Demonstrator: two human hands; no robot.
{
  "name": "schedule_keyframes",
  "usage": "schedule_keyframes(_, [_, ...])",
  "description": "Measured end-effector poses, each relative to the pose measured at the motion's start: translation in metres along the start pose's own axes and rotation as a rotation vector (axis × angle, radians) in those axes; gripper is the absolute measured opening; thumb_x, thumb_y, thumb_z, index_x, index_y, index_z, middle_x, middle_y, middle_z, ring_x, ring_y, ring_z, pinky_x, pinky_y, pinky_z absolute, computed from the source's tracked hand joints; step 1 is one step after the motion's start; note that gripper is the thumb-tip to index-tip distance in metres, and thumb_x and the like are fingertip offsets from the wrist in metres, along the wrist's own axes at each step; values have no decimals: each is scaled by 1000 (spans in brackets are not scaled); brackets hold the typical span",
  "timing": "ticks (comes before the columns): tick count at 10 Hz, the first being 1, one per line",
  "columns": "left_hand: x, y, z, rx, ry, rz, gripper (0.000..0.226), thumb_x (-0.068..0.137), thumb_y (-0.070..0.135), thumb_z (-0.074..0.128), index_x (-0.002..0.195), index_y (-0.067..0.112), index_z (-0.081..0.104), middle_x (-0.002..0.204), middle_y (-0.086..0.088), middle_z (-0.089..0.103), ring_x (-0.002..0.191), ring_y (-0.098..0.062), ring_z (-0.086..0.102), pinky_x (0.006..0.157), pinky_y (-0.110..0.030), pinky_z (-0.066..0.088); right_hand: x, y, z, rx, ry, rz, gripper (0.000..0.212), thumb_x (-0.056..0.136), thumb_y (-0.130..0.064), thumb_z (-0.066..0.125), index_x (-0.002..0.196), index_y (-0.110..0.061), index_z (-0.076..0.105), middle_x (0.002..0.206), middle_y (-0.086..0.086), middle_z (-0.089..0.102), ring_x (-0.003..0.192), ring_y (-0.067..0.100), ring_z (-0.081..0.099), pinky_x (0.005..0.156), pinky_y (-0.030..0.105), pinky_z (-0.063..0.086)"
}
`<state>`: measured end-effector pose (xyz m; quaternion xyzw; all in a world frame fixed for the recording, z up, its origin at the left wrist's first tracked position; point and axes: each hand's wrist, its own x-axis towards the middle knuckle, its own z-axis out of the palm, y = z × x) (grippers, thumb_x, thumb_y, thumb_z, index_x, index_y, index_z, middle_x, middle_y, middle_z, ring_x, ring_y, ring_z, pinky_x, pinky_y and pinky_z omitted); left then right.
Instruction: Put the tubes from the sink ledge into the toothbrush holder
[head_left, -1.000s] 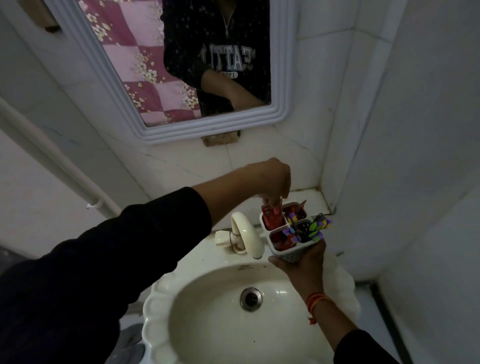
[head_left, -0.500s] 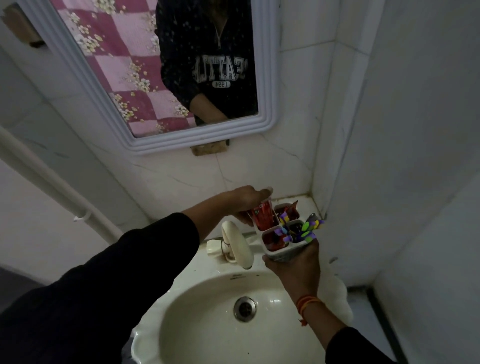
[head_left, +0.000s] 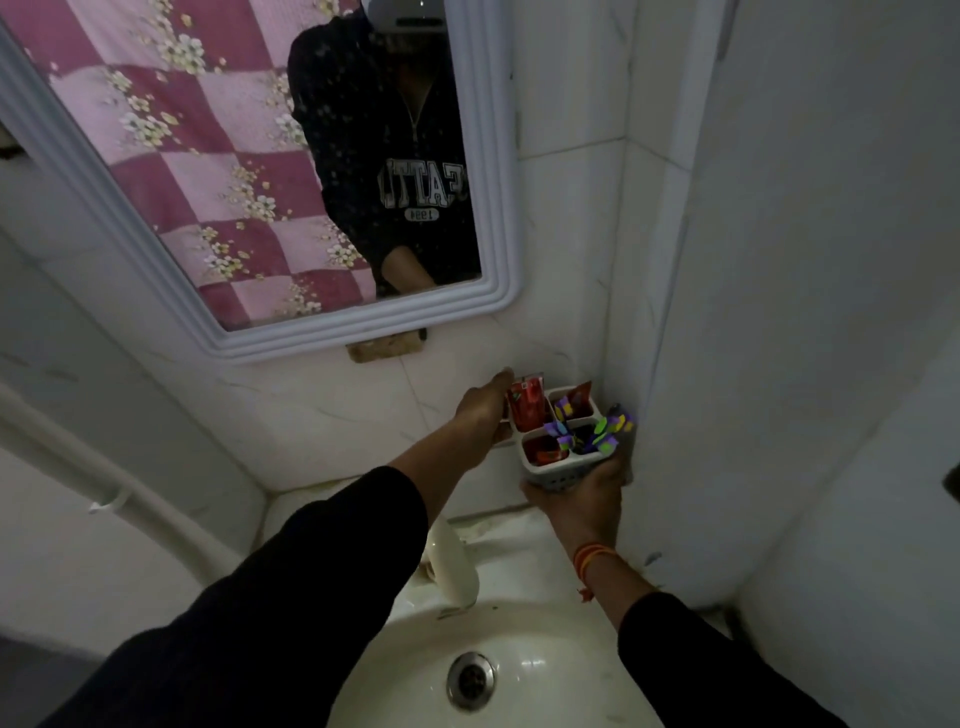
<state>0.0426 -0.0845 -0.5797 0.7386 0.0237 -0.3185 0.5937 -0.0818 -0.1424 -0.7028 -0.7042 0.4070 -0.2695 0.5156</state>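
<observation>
A white toothbrush holder (head_left: 558, 475) with four compartments is raised near the back right corner, above the sink ledge (head_left: 519, 525). My right hand (head_left: 579, 501) cups it from below. A red tube (head_left: 527, 405) stands in its back left compartment. Another red tube (head_left: 581, 392) is in the back right one, and a third red tube (head_left: 545, 455) sits low in the front left. Purple and green toothbrushes (head_left: 605, 431) fill the front right. My left hand (head_left: 483, 410) presses on the holder's left wall, thumb beside the back left tube's top.
The white tap (head_left: 454, 569) stands at the back of the basin (head_left: 524, 670), just under my left forearm. Tiled walls close in right behind and to the right of the holder. A framed mirror (head_left: 358, 332) hangs above. A white pipe (head_left: 119, 493) runs along the left wall.
The holder has gone up and back toward the wall corner in my right hand. My left hand left the top of the back left tube and settled on the holder's left side.
</observation>
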Motion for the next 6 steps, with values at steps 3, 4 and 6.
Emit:
schedule_keyframes(3, [-32,-15,-19,233,146,107,44,93,52,55,107,12,66,115,-9,68,109,-30,66,104,-43,52,13,1,-1,34,-110,29,124,49,-25,105,147,-2,33,144,18,54,129,33,59,104,37,52])
schedule_keyframes(4, [-59,-18,-37,368,172,193,54,89,53,56,119,10,68,121,-12,70,115,-33,63,105,-44,50,-10,0,-13,-72,-132,82,114,61,-29,100,148,2,34,150,23,43,134,39,52,109,43,49])
schedule_keyframes(6, [-128,-7,-80,634,181,485,26,99,38,55,98,16,69,99,-3,63,98,-20,58,87,-29,44,-71,-51,-30,-65,-266,42,71,86,-35,81,143,-3,55,147,18,55,133,33,55,105,32,45])
